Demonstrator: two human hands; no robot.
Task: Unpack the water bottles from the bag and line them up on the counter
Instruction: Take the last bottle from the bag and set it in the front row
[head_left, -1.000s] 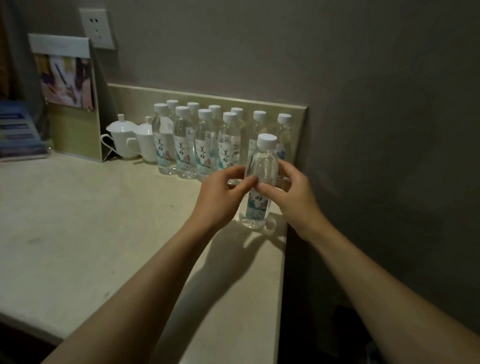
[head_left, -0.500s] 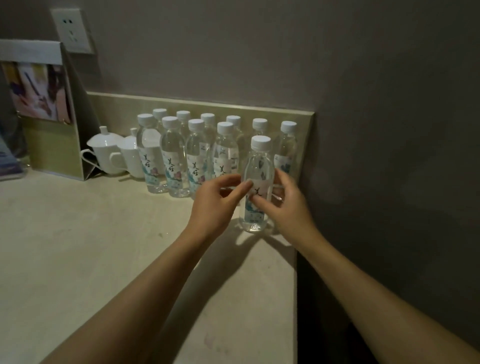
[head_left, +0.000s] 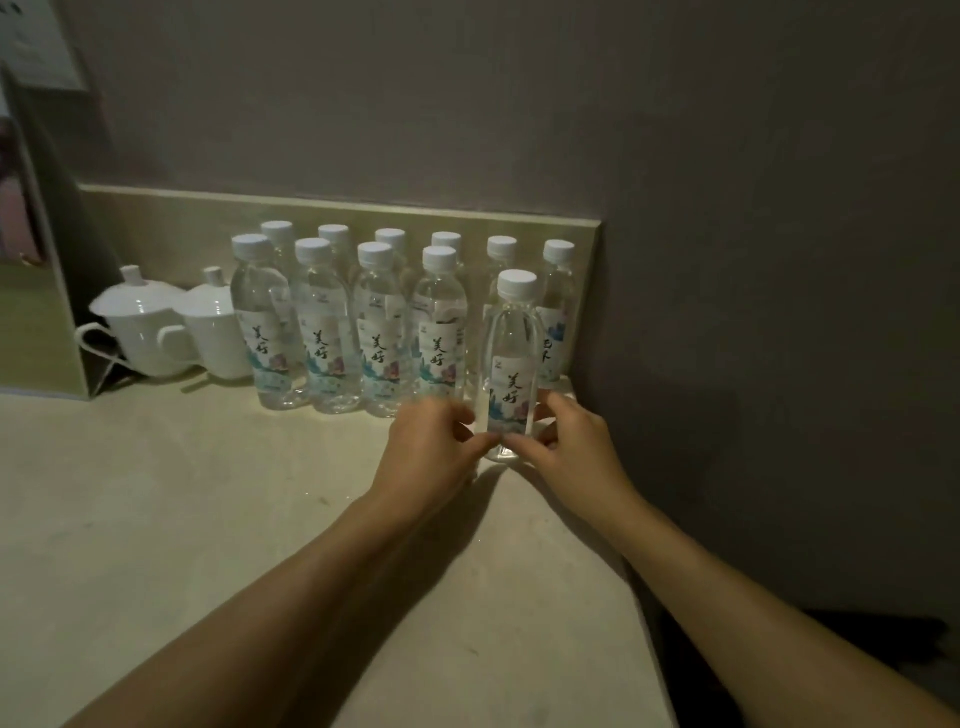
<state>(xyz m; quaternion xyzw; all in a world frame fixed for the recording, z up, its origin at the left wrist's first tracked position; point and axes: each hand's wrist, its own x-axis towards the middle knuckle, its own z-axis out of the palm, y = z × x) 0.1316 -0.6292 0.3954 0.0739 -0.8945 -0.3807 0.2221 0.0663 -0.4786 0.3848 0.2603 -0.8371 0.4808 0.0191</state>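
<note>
I have both hands down at the base of one water bottle (head_left: 511, 364), which stands upright on the worktop (head_left: 182, 519) near its right edge, just in front of the others. My left hand (head_left: 434, 452) pinches the lower left side of it, thumb and fingers curled in; my right hand (head_left: 569, 447) does the same from the right, the two thumbs almost meeting across the front below the label. Its white cap is on and the label faces me. Behind it stand two rows of bottles (head_left: 363, 332), all upright and capped: four in the nearer row, six against the low backsplash (head_left: 363, 208) (the back ones are partly hidden). To their left sit two lidded white cups (head_left: 176, 322), side by side, next to a standing card holder (head_left: 36, 312).
</note>
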